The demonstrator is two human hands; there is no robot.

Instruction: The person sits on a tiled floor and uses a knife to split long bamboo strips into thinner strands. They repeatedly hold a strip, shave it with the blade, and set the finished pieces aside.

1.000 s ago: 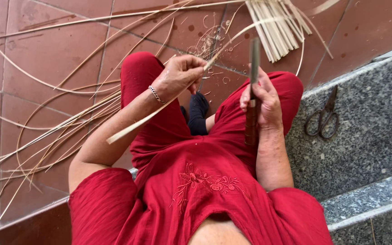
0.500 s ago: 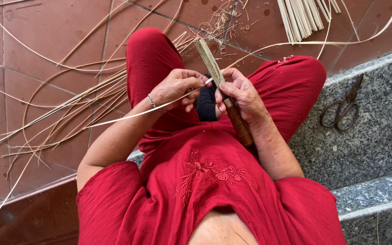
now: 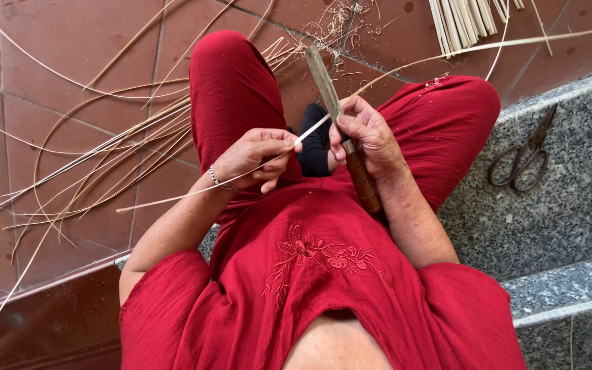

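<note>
My fingers (image 3: 279, 140) on the left hand (image 3: 255, 157) are pinched shut around a thin pale cane strip (image 3: 193, 192), just left of the frame's centre, while my right hand (image 3: 368, 133) is wrapped closed around the knife (image 3: 340, 127), thumb pressed near where the long dull blade meets its brown wooden handle. The strip runs from the lower left, through my left hand, across to the blade at centre frame, then sweeps on toward the upper right over my knee. The blade points up and away from me, toward the top of the frame, with its edge touching the strip right beside my right thumb. I judge the risk lies there: if the strip snaps or the blade skids off it, the edge could run into my thumb or my left fingertips, which sit very near it. A twist in the strip could also make the cut wander and split it unevenly. I cannot make out exactly where edge meets strip, since my fingers cover it. The bundle of split slats (image 3: 464, 24) at the top is cut off by the frame, as are the loose strips (image 3: 97, 157) fanning left over the red tiles (image 3: 49, 62). Scissors (image 3: 522, 161) lie on the grey stone step (image 3: 570, 226) at right.
</note>
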